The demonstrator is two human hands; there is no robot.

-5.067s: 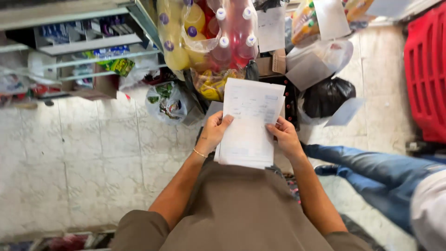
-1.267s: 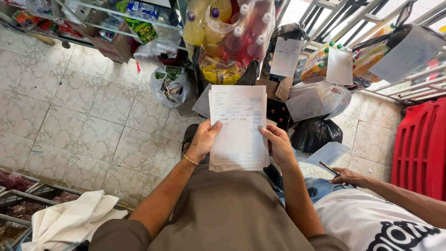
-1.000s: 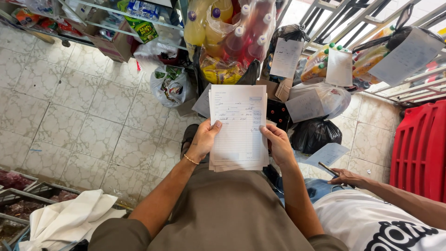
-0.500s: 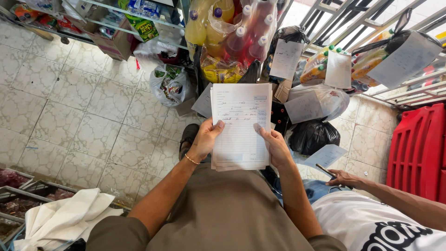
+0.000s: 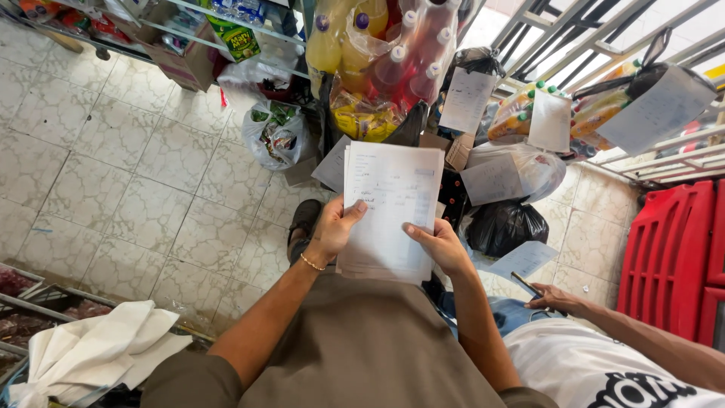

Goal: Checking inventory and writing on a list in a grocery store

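Mid-check, nothing packed yet by the look of it: left hand and right hand each keep a closed grip on the paper stack, held at chest height over the tiled floor, bagged bottles untouched beyond.

Both hands, left hand and right hand, gripping a stack of papers above tiled floor, bagged drink bottles beyond; co-worker's hand nearby.
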